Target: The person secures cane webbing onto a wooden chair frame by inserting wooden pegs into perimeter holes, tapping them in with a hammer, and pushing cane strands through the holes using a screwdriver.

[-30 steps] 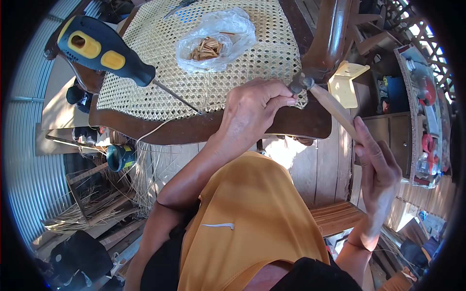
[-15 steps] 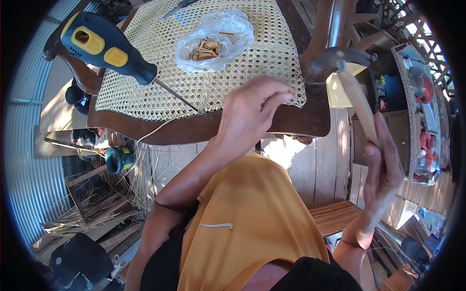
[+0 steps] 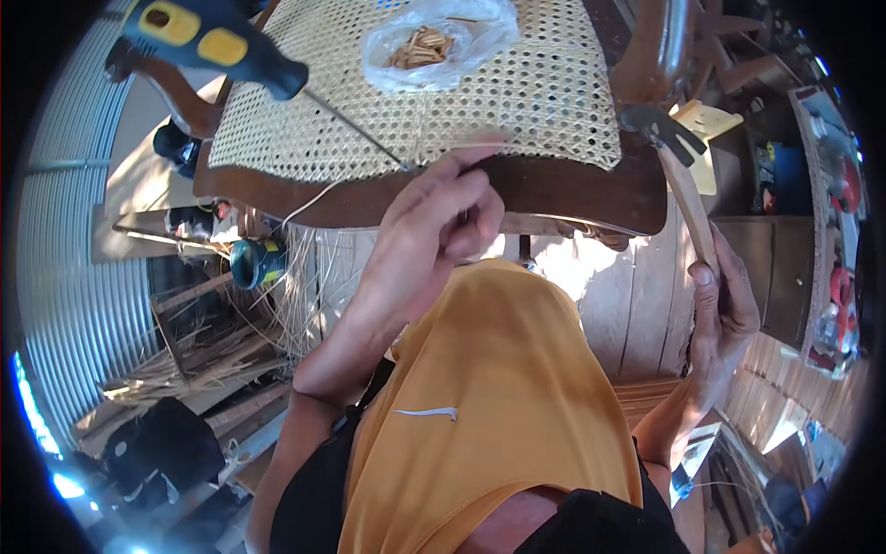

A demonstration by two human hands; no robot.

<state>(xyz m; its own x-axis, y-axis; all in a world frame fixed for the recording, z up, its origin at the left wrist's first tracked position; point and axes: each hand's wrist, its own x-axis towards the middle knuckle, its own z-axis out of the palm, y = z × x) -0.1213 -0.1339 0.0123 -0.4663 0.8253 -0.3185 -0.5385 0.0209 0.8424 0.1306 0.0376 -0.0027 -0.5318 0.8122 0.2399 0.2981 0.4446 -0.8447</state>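
Observation:
My right hand [image 3: 724,309] is closed around the lower wooden handle of a claw hammer [image 3: 685,198], its metal head up by the seat's right corner. My left hand [image 3: 434,217] hovers over the front edge of a chair seat [image 3: 554,198], index finger stretched out and blurred, the other fingers loosely curled. I see nothing held in it. Woven cane [image 3: 544,102] covers the seat within a dark wooden frame. A black and yellow screwdriver [image 3: 268,69] stands tilted, its tip at the cane's front edge. A clear plastic bag [image 3: 480,46] with small wooden pegs [image 3: 425,48] lies on the cane.
A loose cane strand [image 3: 309,203] hangs over the frame's front left. Cane strips [image 3: 305,268] trail down beside a dark green container [image 3: 254,263]. Chair arm posts [image 3: 660,55] rise on either side. To the right stand a cabinet [image 3: 784,268] and a cluttered shelf.
My left hand has gone from bent, close-together fingers over the cane to a stretched index finger at the frame. The seat sits higher in view. The hammer stays in my right hand.

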